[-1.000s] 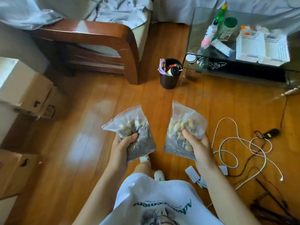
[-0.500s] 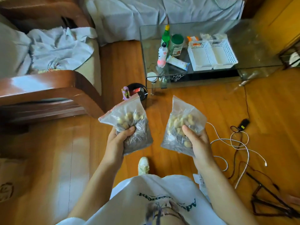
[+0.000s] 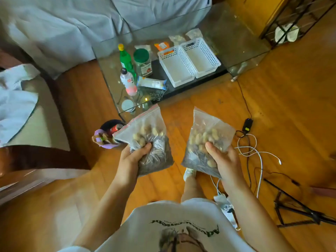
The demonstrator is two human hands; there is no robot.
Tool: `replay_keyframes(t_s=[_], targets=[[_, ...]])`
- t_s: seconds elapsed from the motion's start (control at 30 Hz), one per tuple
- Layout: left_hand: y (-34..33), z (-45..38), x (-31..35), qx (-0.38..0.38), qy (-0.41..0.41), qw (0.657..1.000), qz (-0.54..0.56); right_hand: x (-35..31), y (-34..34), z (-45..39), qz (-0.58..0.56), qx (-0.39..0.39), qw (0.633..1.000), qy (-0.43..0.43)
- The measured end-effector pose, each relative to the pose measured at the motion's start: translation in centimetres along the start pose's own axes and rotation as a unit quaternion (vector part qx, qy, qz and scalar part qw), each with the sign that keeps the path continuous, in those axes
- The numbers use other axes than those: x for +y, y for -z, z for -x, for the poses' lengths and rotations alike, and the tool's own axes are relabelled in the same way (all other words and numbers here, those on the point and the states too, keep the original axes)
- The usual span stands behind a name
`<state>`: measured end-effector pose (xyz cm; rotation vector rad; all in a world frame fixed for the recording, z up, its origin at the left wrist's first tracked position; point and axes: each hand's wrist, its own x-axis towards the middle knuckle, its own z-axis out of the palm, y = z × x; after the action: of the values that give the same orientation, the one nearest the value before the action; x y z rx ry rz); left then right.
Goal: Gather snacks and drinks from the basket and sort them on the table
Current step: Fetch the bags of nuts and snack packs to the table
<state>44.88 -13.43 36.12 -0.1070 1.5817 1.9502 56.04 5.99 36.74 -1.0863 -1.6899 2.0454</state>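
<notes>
Now 1 snack bag per hand.

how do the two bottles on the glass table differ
The green bottle has a yellow cap; the white bottle has a dark cap. The green bottle is see-through green all over; the white bottle is opaque, with a pink base. The green bottle stands farther back, beside the green-lidded jar; the white bottle stands nearer the table's front edge. Both stand upright and capped.
</notes>
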Motion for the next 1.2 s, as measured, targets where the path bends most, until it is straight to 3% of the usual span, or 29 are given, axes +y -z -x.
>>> replay_keyframes(t_s=[0.37,0.77,0.93,1.2], targets=[[-17.0,-16.6,5.4,0.009,-0.011,1.000,0.000,-9.7,6.9,-20.9,0.035,-0.008,0.997,0.074],[-20.3,-33.3,8.5,0.072,0.015,0.995,0.065,-13.9,3.4,-39.1,0.042,-0.048,0.997,0.033],[-21.9,-42.7,10.8,0.062,0.038,0.994,0.083,-16.5,1.2,-48.0,0.055,-0.018,0.998,0.010],[-24.6,-55.0,14.7,0.053,0.062,0.996,0.027,-19.3,-1.3,-59.7,0.079,0.026,0.996,-0.013]])
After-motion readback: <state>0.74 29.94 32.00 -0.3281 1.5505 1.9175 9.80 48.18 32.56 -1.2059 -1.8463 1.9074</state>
